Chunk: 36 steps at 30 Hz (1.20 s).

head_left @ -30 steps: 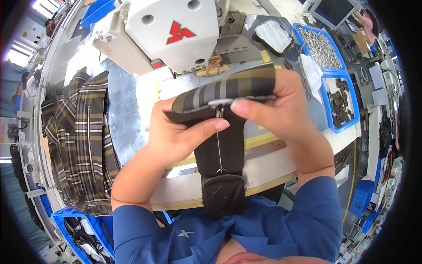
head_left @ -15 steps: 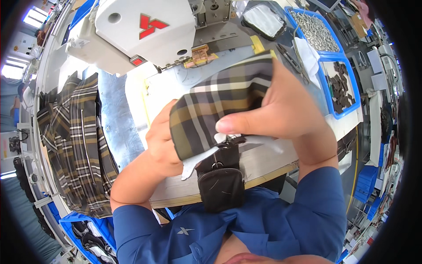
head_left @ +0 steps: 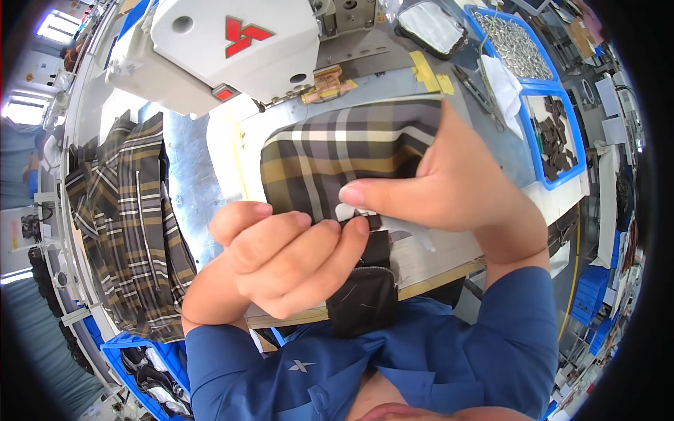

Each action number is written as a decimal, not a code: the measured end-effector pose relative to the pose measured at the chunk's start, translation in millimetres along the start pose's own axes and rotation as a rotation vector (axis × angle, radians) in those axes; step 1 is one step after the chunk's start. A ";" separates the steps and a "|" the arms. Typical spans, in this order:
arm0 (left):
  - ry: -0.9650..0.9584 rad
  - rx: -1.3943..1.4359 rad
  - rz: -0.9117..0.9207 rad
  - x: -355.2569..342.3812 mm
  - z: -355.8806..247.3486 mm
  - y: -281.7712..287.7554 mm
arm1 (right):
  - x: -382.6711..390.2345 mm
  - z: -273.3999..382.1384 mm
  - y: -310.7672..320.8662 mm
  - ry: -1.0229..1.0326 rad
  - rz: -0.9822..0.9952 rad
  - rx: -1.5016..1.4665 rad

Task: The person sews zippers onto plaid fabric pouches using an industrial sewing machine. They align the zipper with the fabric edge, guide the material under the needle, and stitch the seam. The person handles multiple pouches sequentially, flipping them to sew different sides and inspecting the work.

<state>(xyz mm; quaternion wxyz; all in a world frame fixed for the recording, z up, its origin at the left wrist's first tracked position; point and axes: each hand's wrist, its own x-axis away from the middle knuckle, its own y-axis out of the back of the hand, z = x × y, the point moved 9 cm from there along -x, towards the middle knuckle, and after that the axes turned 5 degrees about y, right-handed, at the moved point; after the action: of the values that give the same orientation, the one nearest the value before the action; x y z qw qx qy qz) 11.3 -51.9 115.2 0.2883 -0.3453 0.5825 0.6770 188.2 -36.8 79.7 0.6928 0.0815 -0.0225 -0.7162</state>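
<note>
My right hand (head_left: 456, 182) grips an olive, grey and white plaid fabric piece (head_left: 330, 147), its thumb pressed near a small white piece (head_left: 349, 210) on the lower edge. Curled fingers of my left hand (head_left: 288, 259) pinch that same edge just beside the thumb, partly hiding it. A black strap with a zipped black pouch (head_left: 361, 302) hangs below toward my body. Beyond the fabric stands a white sewing machine (head_left: 196, 63), with a brass-coloured fitting (head_left: 328, 83) at its base.
Plaid garment pieces (head_left: 126, 231) lie at left, above a blue crate (head_left: 112, 351). At right are a bin of metal hardware (head_left: 512, 45), a bin of dark pieces (head_left: 551, 137), pliers (head_left: 474, 91), a white cloth (head_left: 502, 95) and a black-rimmed padded piece (head_left: 432, 28).
The plaid piece has turned over to lie broad side up. My left hand has moved from its far-left edge to curl over the lower edge; my right thumb stays at that edge.
</note>
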 end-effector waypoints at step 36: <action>0.012 0.214 0.017 -7.2 9.4 3.2 | 5.8 21.8 7.4 0.131 -0.073 -0.071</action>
<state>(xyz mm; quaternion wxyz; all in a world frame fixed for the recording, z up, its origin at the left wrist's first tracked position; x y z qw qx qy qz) 11.8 -43.0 123.7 0.3141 -0.3116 0.6564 0.6111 192.1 -44.7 101.7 0.6687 0.1042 0.0513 -0.7344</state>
